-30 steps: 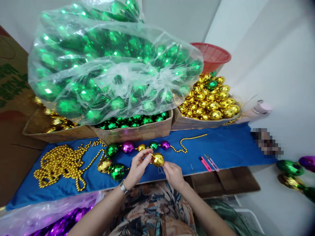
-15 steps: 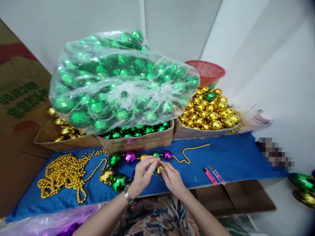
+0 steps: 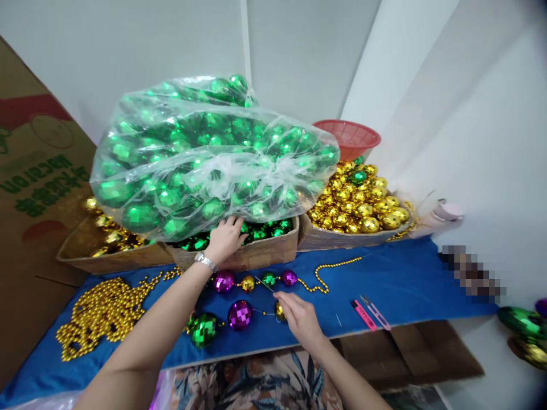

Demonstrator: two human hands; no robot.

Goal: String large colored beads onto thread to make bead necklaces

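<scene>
My left hand [image 3: 225, 241] is over the front of a cardboard box of shiny green balls [image 3: 258, 232], fingers stretched out and touching the balls or the bag above them; the fingertips are partly hidden. My right hand [image 3: 301, 319] pinches a long thin needle [image 3: 265, 285] that points up and left. Just beside its fingers is a gold ball [image 3: 280, 310], on a thread running left to a purple faceted ball [image 3: 240, 315] and a large green ball [image 3: 204, 329]. Behind lies the strand's other side, with a smaller purple ball [image 3: 289, 277] and gold bead chain [image 3: 321, 279].
A big clear bag of green balls [image 3: 192, 165] rests on the boxes. A box of gold balls [image 3: 354, 208] and a red basket [image 3: 350, 139] stand right. Gold bead chains [image 3: 98, 310] lie left. A pink cutter [image 3: 364, 315] and thread snips [image 3: 376, 312] lie on the blue cloth [image 3: 410, 285].
My left hand has left my right hand and moved up to the box of green balls. The needle now shows in my right hand, which stays near the gold ball. The view has shifted slightly.
</scene>
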